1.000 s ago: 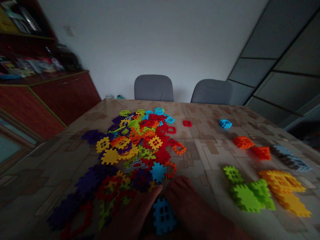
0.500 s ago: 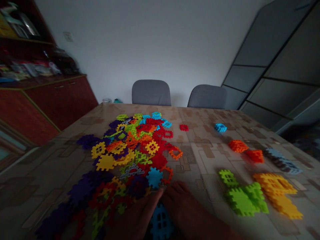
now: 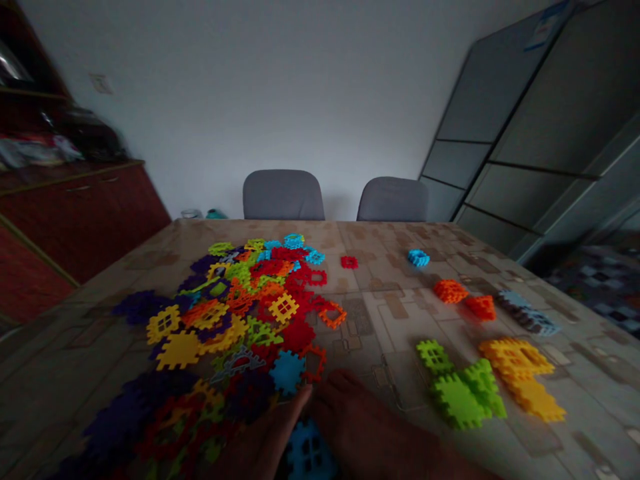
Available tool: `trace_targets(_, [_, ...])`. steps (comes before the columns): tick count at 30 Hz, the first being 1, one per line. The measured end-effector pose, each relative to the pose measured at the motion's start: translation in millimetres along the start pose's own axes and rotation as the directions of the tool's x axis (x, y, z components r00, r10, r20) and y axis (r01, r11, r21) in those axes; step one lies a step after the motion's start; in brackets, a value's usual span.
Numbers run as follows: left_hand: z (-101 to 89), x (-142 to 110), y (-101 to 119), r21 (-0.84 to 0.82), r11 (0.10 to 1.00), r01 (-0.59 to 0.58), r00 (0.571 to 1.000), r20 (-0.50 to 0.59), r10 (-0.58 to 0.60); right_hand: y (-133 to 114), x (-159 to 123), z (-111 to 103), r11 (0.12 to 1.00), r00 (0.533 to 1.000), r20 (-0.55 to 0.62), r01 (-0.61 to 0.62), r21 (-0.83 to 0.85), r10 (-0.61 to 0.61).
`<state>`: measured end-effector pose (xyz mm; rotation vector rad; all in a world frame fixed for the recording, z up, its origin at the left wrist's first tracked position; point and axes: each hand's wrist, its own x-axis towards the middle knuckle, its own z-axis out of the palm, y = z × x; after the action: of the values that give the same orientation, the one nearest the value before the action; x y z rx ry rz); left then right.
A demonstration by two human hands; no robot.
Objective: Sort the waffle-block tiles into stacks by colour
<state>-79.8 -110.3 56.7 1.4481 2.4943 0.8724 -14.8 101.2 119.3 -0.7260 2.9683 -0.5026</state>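
At the bottom centre, a blue plastic interlocking building tile (image 3: 311, 455) with a window grid sits between my two hands, close to my body. My left hand (image 3: 265, 433) presses against its left side, one digit stretched along the top edge; the rest of that hand is dark and partly out of frame. My right hand (image 3: 350, 410) curls its fingers over the tile's upper right. Just beyond the fingertips lie a solid blue tile (image 3: 287, 372) and an orange frame piece (image 3: 315, 362), at the edge of a mixed pile with yellow tiles (image 3: 179, 351) and purple tiles (image 3: 120, 420).
On the right are groups of green tiles (image 3: 460, 400), yellow tiles (image 3: 517, 357), orange tiles (image 3: 451, 291) and grey tiles (image 3: 529, 312). A small blue stack (image 3: 419, 257) and a red frame piece (image 3: 349, 262) lie farther back. Two grey chairs (image 3: 283, 195) stand behind the table.
The view has turned to the right and tilted slightly up, so the table's contents shift left. Both hands stay around the blue tile, which now sits lower in view.
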Motion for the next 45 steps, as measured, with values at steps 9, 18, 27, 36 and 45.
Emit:
trace_targets(9, [-15.8,85,44,-0.053,0.998,0.019,1.000,0.019,-0.018,43,-23,-70,0.989,0.995,0.014,-0.103,0.103,0.102])
trace_targets(18, [4.4,213,74,-0.105,0.987,-0.119,0.993,-0.028,0.116,134,-50,-116,0.935,0.936,0.005,-0.351,-0.045,0.352])
trace_targets(27, [-3.0,210,73,-0.166,0.975,-0.146,0.988,-0.072,0.136,262,-93,-173,0.731,0.740,-0.052,-0.671,-0.123,0.670])
trace_targets(36, [-27.9,186,49,-0.169,0.983,-0.073,0.995,-0.073,0.062,341,-120,-178,0.596,0.598,0.042,-0.785,-0.171,0.800])
trace_targets(45, [-27.9,182,39,-0.160,0.984,-0.079,0.996,-0.050,0.072,356,-121,-169,0.614,0.617,0.030,-0.777,-0.140,0.787])
